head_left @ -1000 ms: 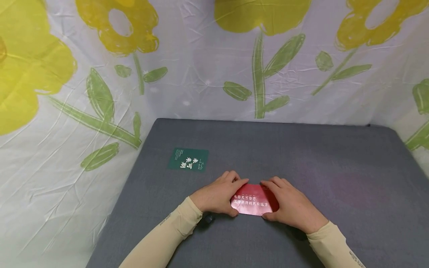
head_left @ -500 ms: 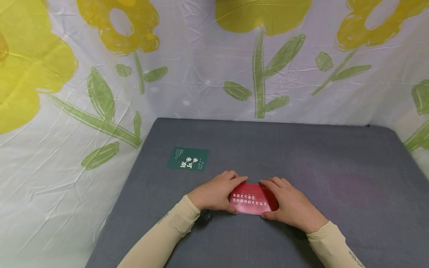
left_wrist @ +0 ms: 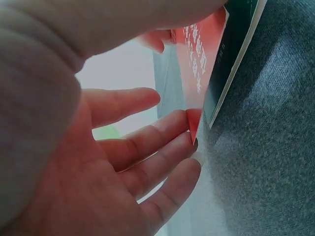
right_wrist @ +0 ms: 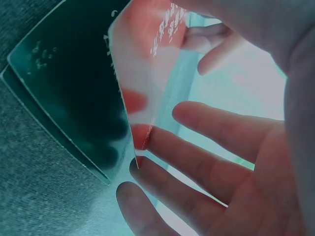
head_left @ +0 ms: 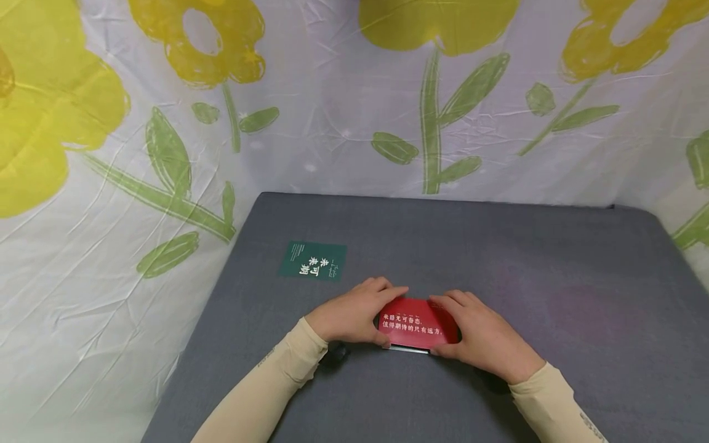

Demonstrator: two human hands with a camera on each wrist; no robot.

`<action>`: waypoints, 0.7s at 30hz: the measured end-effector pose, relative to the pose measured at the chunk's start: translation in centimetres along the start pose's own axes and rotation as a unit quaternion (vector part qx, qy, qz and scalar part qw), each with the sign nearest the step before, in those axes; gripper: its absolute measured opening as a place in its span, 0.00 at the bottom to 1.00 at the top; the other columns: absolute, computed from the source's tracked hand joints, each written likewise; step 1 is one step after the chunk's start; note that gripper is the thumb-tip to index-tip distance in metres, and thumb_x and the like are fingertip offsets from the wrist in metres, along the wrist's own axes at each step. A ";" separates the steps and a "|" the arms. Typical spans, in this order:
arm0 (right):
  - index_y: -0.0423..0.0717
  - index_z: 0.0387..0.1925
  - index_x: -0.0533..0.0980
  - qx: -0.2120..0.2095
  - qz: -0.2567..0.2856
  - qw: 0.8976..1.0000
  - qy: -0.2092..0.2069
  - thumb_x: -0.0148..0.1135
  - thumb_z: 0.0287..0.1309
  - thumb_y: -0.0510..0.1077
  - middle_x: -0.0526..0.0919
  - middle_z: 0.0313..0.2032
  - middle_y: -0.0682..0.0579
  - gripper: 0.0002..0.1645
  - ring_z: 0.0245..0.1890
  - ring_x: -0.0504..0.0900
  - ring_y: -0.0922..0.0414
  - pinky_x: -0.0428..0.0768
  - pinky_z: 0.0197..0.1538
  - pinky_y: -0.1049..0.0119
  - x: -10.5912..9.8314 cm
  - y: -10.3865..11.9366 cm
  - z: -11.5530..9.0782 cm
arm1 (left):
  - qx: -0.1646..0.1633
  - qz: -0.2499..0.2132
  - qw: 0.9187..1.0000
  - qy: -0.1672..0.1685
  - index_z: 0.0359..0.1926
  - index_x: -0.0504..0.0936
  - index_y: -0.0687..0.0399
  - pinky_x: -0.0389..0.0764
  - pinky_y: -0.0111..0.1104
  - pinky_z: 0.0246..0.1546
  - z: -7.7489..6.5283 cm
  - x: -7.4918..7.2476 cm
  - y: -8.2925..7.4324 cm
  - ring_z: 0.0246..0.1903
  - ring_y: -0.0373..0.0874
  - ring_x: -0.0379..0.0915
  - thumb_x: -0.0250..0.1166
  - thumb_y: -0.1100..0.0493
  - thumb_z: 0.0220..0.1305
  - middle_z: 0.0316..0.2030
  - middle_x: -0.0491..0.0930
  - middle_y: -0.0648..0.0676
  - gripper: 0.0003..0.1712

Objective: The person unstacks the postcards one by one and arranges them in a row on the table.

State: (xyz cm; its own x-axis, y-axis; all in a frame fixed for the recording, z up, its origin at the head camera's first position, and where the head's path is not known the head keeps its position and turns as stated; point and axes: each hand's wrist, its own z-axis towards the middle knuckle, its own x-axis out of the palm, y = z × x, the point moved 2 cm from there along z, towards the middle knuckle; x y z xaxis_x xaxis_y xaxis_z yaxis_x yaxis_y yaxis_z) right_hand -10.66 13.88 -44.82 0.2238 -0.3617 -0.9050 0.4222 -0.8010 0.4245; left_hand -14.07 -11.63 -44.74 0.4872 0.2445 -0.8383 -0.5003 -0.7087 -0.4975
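A red card (head_left: 412, 323) with two lines of white characters lies between both hands in the head view. My left hand (head_left: 351, 312) pinches its left end between thumb and fingertips; my right hand (head_left: 482, 332) grips the right end the same way. Both wrist views show the red card raised at an angle above dark green cards (right_wrist: 64, 73), at least two stacked on the table. A pale strip of the cards below shows along the red card's near edge. The fingers of each hand are spread, some not touching the card.
Another green card (head_left: 312, 259) with white characters lies flat at the back left of the grey cloth-covered table (head_left: 526, 258). A white curtain (head_left: 332, 123) printed with yellow flowers hangs behind and at the sides. Dark wrist devices sit under both sleeves.
Both hands have shifted the red card slightly away from the body and left, uncovering the edge of the cards beneath it. Reflected glare on the red card has faded.
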 end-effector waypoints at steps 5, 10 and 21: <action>0.47 0.69 0.78 -0.007 -0.002 1.000 -0.006 0.88 0.46 0.58 0.83 0.61 0.51 0.50 0.61 0.81 0.49 0.87 0.60 0.46 -0.1 0.2 0.4 | -0.006 -0.001 1.000 -0.006 0.83 0.65 0.44 0.82 0.37 0.65 -0.2 -0.3 0.4 0.66 0.44 0.69 0.83 0.46 0.55 0.67 0.74 0.49 0.58; 0.48 0.70 0.78 -0.010 0.001 1.000 -0.010 0.88 0.47 0.58 0.83 0.61 0.51 0.50 0.61 0.80 0.49 0.87 0.61 0.47 -0.1 0.4 1.3 | -0.015 -0.011 1.000 -0.015 0.83 0.65 0.44 0.83 0.39 0.64 -0.3 -0.7 0.9 0.67 0.44 0.69 0.83 0.48 0.55 0.68 0.74 0.49 0.58; 0.47 0.71 0.77 -0.018 -0.007 1.000 0.003 0.89 0.44 0.57 0.82 0.62 0.49 0.53 0.61 0.79 0.49 0.89 0.56 0.49 0.1 1.5 5.0 | -0.044 -0.021 0.998 -0.040 0.83 0.66 0.45 0.78 0.44 0.65 -0.2 -1.7 3.8 0.67 0.44 0.68 0.86 0.49 0.52 0.69 0.74 0.50 0.60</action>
State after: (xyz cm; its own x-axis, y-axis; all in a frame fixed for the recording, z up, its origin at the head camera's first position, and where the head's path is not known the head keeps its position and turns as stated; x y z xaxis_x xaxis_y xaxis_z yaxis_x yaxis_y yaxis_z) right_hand -14.41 10.32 -44.39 0.2236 -0.3478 -0.9105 0.4561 -0.7882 0.4131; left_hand -16.63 -14.84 -45.14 0.4455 0.3252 -0.8341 -0.4143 -0.7511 -0.5141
